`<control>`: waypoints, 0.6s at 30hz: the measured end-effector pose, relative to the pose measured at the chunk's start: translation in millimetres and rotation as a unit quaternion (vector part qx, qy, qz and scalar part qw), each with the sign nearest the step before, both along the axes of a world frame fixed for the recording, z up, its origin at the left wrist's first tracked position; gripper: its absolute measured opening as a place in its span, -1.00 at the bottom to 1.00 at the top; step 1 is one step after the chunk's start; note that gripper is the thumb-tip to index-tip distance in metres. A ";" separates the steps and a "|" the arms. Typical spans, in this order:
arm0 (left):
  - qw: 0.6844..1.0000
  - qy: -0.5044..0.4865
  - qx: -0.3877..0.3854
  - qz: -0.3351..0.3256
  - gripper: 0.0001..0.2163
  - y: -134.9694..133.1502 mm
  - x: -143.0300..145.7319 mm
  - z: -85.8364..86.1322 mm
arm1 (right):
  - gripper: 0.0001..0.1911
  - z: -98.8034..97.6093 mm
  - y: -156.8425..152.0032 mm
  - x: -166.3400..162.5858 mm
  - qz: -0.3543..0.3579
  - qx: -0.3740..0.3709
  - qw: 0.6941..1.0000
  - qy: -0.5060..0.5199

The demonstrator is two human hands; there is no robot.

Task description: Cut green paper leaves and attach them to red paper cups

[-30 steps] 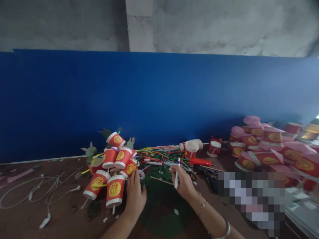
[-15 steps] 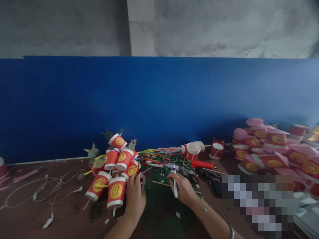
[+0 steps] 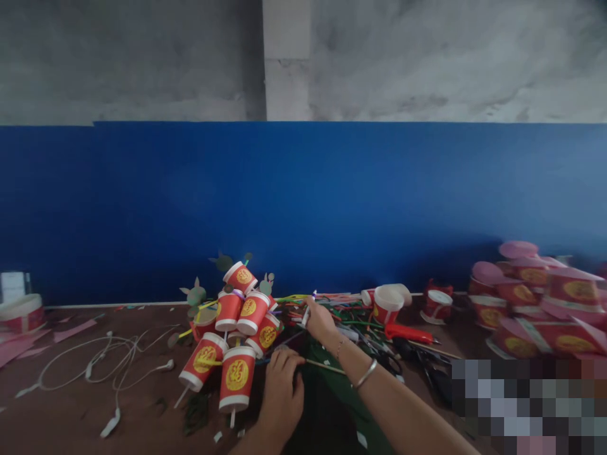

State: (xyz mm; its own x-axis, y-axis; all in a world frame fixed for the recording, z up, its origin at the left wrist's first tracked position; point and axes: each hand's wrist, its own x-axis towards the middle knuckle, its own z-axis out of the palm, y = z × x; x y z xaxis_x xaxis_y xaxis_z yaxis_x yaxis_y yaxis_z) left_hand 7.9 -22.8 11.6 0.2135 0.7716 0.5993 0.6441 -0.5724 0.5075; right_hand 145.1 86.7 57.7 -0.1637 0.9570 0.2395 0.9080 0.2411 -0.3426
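Fingers point(image 3: 317, 314) amid straws point(image 3: 332, 303), beside cups point(image 3: 237, 316)

White earphone cables point(image 3: 102, 360) lie left; a red glue gun point(image 3: 408, 332) and pink-lidded cups point(image 3: 531, 297) sit right.

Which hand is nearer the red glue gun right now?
Right. The right hand reaches into the stick pile, left of the red glue gun; the left hand sits lower, beside the red cups, farther away.
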 end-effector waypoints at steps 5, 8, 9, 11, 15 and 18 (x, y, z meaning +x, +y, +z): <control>1.000 -0.022 -0.012 -0.002 -0.73 2.4 0.2 -4.8 | -0.63 -4.6 26.6 -11.3 0.026 -0.047 0.997 -0.047; 0.999 -0.039 -0.019 -0.004 -0.75 2.1 -0.2 -5.7 | -0.63 3.0 27.4 -9.5 0.049 -0.052 0.995 -0.066; 0.999 -0.048 -0.022 -0.001 -0.75 1.9 -0.5 -6.0 | -0.63 7.2 24.4 -7.8 0.057 -0.048 0.995 -0.069; 0.996 -0.081 -0.031 0.010 -0.74 1.9 -0.8 -7.0 | -0.60 16.1 12.2 -3.0 0.072 -0.032 0.995 -0.067; 0.980 -0.187 -0.067 0.031 -0.61 4.4 -0.6 -7.5 | -0.49 25.0 -36.4 8.6 0.139 0.029 0.990 -0.015; 0.964 -0.233 -0.123 0.016 -0.60 5.8 0.0 -3.9 | -0.50 20.2 -77.3 11.6 0.239 0.044 0.968 0.067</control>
